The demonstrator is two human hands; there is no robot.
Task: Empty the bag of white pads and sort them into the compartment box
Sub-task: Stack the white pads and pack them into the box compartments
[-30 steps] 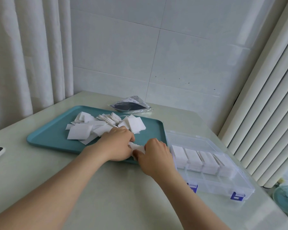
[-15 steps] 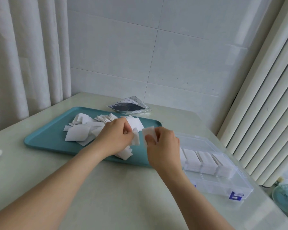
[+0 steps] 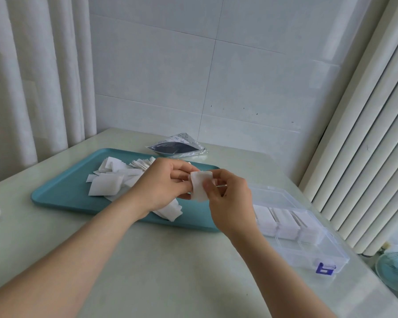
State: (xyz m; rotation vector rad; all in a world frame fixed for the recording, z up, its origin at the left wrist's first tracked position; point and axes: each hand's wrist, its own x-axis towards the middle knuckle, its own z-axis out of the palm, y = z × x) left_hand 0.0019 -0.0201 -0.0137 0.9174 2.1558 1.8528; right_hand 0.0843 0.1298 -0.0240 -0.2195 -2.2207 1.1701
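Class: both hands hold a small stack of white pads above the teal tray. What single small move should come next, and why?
Probably carry the stack of pads to the right and lower it into the compartment box. The left hand and right hand both pinch it above the tray. The box lies open, one row already holds pads, and the nearer row looks empty.
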